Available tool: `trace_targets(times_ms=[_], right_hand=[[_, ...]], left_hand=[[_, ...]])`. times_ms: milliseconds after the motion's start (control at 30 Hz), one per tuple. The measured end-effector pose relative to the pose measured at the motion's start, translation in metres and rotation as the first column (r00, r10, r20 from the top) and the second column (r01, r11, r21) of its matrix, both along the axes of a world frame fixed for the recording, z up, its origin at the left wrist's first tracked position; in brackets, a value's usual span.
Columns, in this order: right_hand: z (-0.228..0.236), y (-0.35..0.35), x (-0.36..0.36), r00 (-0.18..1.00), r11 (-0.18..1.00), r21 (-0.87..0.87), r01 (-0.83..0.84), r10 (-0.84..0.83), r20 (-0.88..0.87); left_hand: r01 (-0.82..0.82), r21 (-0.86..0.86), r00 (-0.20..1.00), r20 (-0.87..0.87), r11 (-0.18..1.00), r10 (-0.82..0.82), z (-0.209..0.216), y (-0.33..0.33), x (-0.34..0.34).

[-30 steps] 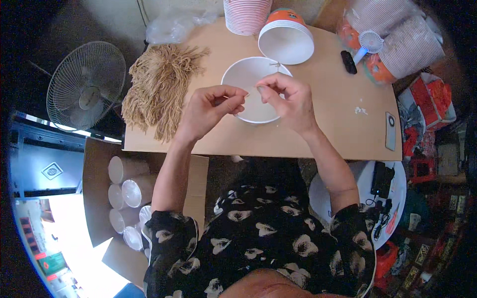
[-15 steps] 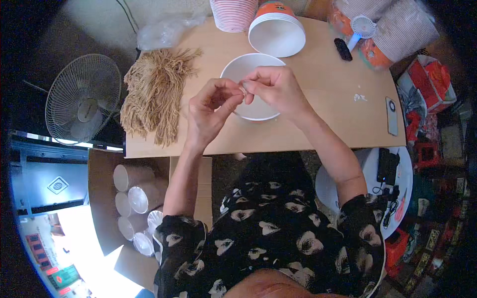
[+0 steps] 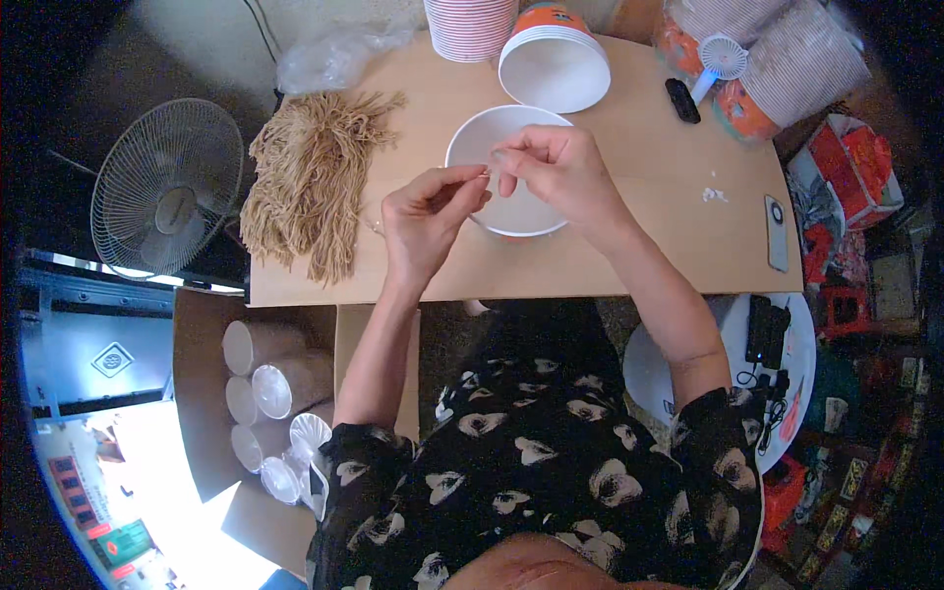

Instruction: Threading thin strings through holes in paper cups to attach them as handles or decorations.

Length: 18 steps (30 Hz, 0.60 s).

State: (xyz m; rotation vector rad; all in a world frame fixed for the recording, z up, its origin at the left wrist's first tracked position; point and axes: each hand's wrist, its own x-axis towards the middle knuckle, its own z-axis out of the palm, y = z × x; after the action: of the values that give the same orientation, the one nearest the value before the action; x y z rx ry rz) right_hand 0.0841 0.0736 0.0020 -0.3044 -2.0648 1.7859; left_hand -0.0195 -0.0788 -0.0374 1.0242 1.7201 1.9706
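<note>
Above a round white bowl (image 3: 521, 211) on the table, both my hands are raised close together, fingertips pinched. My left hand (image 3: 430, 216) presses thumb and index finger together on a tiny pale bit, too small to name. Just to its right, my right hand (image 3: 560, 177) is closed in a pinch, and what it holds, if anything, cannot be made out. A narrow gap separates the two sets of fingertips. Left of the bowl lies a bundle of tan strands (image 3: 310, 187), like loose yarn or cord, touched by neither hand.
Behind the bowl are nested white-and-orange tubs (image 3: 554, 74) and a striped stack (image 3: 472, 29). Bagged stacks (image 3: 801, 74), a small handheld fan (image 3: 723, 61), a black object (image 3: 682, 100) and a phone (image 3: 777, 233) lie rightward. A desk fan (image 3: 169, 197) and a carton with clear-lidded cups (image 3: 270, 388) stand left.
My fingertips have drawn slightly apart, where they were touching before. The whole picture has shifted a little. The bowl and the tan bundle stay in place on the table.
</note>
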Motion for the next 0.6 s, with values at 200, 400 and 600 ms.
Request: trace_targets(times_ms=[200, 400, 600], right_hand=[[0.005, 0.003, -0.001, 0.997, 0.997, -0.044, 0.056, -0.058, -0.045], [-0.022, 0.009, -0.005, 0.933, 0.804, 0.502, 0.320, -0.175, -0.314], [-0.016, -0.018, 0.023, 0.922, 0.591, 0.717, 0.370, -0.142, -0.359]], left_hand=[[0.204, -0.191, 0.977, 0.106, 0.960, -0.186, 0.017, -0.004, -0.018], [0.345, -0.252, 0.932, 0.207, 0.904, -0.298, 0.029, -0.008, -0.028], [0.341, -0.169, 0.898, 0.349, 0.925, -0.267, 0.021, -0.007, -0.030]])
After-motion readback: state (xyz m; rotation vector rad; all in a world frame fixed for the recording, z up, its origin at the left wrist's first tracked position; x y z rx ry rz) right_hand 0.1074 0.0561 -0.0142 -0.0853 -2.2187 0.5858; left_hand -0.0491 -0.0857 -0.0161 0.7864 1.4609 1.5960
